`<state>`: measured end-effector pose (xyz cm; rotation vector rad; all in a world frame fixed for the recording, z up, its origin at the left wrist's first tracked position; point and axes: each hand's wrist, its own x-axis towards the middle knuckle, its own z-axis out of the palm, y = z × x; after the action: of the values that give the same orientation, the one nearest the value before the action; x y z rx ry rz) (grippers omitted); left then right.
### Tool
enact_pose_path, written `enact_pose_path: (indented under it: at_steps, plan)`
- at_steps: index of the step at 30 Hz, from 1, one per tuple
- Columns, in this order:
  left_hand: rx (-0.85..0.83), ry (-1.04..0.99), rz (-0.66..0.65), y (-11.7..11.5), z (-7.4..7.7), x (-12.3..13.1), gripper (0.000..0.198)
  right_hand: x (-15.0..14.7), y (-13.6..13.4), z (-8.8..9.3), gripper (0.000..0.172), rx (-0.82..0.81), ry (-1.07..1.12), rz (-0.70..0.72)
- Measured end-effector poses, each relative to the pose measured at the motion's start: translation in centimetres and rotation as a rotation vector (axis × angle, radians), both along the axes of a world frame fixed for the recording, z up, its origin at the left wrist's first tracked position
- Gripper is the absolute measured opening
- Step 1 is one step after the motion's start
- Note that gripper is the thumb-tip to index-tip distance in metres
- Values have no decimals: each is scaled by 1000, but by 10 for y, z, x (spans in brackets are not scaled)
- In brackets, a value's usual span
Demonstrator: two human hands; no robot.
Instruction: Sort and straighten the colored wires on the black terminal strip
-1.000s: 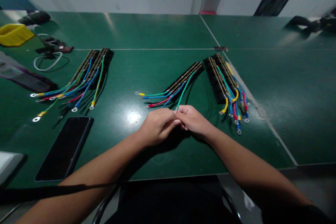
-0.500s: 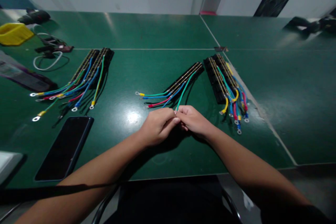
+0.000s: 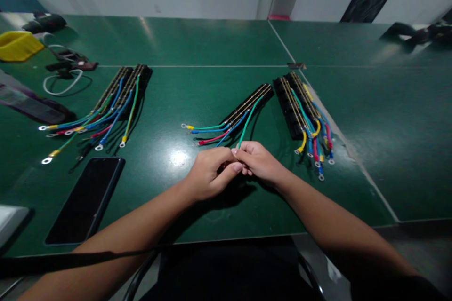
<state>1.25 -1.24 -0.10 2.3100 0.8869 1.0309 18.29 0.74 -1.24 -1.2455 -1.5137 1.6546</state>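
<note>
At the middle of the green table (image 3: 169, 99) lies a black terminal strip (image 3: 243, 107) with brass-coloured bars and several coloured wires. Its green wire (image 3: 250, 120) runs down into my closed hands, its end hidden by the fingers. My right hand (image 3: 259, 162) pinches this wire. Against it, my left hand (image 3: 213, 169) is closed with thumb and fingers at the same spot. A blue wire (image 3: 223, 139) passes out of sight behind the left hand. Other wires of the strip, including a red wire (image 3: 212, 140), end in ring lugs pointing left.
Two more wired strips (image 3: 294, 103) lie to the right, and another wired pair (image 3: 123, 89) to the left. A black phone (image 3: 86, 200) is by my left forearm. Far left are a yellow bin (image 3: 21, 46), a cable (image 3: 63, 91) and a plastic package (image 3: 30, 99).
My left thumb has shifted slightly and the fingers have moved a little at the wire's end. The strips stay where they were; the view has barely shifted.
</note>
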Motion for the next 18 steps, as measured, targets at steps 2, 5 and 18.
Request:
enact_pose_path:
  at_steps: [2, 5, 18]
  plan:
    - [-155, -13, 75, -1, 2, 0, 20, -1, 0, 1, 26, -31, 19, -9]
    - [-397, 26, 99, -3, 2, -1, 29, -1, 0, 0, 25, -70, 62, -22]
    - [-373, 192, -14, -4, 1, -4, 28, 1, 1, 6, 30, -131, 177, -49]
